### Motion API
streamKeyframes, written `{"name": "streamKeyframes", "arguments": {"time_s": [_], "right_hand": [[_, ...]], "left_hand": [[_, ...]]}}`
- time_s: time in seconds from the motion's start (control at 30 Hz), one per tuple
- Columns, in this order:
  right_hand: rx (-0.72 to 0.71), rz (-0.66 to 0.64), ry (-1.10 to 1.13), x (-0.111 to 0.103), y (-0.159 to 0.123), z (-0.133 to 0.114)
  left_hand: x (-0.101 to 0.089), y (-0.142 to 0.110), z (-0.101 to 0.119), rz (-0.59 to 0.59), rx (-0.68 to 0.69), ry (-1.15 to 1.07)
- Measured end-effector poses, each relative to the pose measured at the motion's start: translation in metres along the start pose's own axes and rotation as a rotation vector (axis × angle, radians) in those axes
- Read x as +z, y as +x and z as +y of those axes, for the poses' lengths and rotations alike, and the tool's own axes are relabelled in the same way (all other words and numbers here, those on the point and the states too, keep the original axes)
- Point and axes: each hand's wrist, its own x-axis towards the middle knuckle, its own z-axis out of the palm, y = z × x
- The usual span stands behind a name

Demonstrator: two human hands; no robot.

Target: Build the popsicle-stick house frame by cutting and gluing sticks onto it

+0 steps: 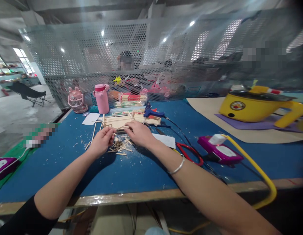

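My left hand (104,141) is closed in a pinch on one end of a thin wooden stick (120,128). My right hand (139,133) has its fingers bent down at the stick's other end, thumb and forefinger together on it. Just behind the hands lies a pale wooden frame (117,122) built of small sticks and flat pieces. Between and below my hands is a heap of short cut sticks (120,147). A blue glue gun (153,113) rests at the frame's right end, its black cord running right.
A pink bottle (102,101) and a clear pink jug (77,101) stand at the back left. Bundled sticks (133,97) lie before a perforated metal screen (92,58). At right are red-handled pliers (190,156), a purple power strip (222,151) and a yellow pot (249,106).
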Motion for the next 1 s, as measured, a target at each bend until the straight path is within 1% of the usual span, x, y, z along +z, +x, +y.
{"name": "streamKeyframes", "arguments": {"time_s": [0.03, 0.1, 0.17, 0.27, 0.33, 0.37, 0.43, 0.5, 0.53, 0.6, 0.63, 0.7, 0.73, 0.77, 0.8, 0.87, 0.93, 1.0], "right_hand": [[-0.034, 0.034, 0.001, 0.000, -0.001, -0.003], [-0.094, 0.058, 0.005, -0.001, -0.002, -0.006], [-0.115, 0.076, -0.007, -0.001, -0.004, -0.007], [-0.117, 0.201, -0.035, -0.003, -0.006, -0.009], [-0.186, 0.249, -0.060, -0.004, -0.006, -0.010], [-0.246, 0.228, -0.075, -0.005, -0.005, -0.010], [-0.365, 0.116, -0.109, -0.007, -0.003, -0.010], [-0.414, -0.003, -0.148, -0.011, 0.000, -0.006], [-0.399, -0.040, -0.173, -0.015, 0.001, -0.003], [-0.319, -0.086, -0.233, -0.022, 0.002, 0.006], [-0.272, -0.116, -0.263, -0.026, 0.002, 0.011], [-0.201, -0.219, -0.305, -0.030, 0.001, 0.017], [-0.186, -0.266, -0.318, -0.030, 0.000, 0.017], [-0.182, -0.287, -0.322, -0.028, -0.001, 0.016], [-0.192, -0.275, -0.309, -0.025, -0.002, 0.012], [-0.223, -0.166, -0.207, -0.018, -0.004, 0.002], [-0.240, -0.062, -0.007, -0.010, -0.005, -0.010], [-0.229, -0.048, 0.210, -0.005, -0.005, -0.018]], "left_hand": [[0.001, 0.000, 0.000, -0.001, 0.002, -0.014], [0.002, -0.001, 0.001, -0.002, 0.014, -0.035], [0.002, -0.002, 0.003, -0.004, 0.018, -0.040], [0.002, -0.003, 0.004, -0.016, 0.006, -0.033], [0.003, -0.004, 0.004, -0.043, -0.004, -0.033], [0.003, -0.004, 0.003, -0.059, -0.006, -0.034], [0.005, -0.005, 0.003, -0.087, -0.004, -0.033], [0.005, -0.006, 0.003, -0.107, 0.002, -0.026], [0.004, -0.007, 0.003, -0.110, 0.000, -0.018], [0.002, -0.006, 0.004, -0.098, -0.009, -0.004], [0.001, -0.006, 0.005, -0.078, -0.013, -0.005], [-0.001, -0.004, 0.005, -0.024, -0.026, -0.024], [-0.001, -0.003, 0.005, 0.001, -0.036, -0.037], [-0.001, -0.002, 0.004, 0.022, -0.048, -0.046], [-0.001, -0.002, 0.003, 0.034, -0.062, -0.049], [0.002, -0.001, 0.000, 0.047, -0.091, -0.042], [0.006, -0.002, -0.001, 0.048, -0.116, -0.046], [0.011, -0.004, -0.001, 0.046, -0.143, -0.074]]}}
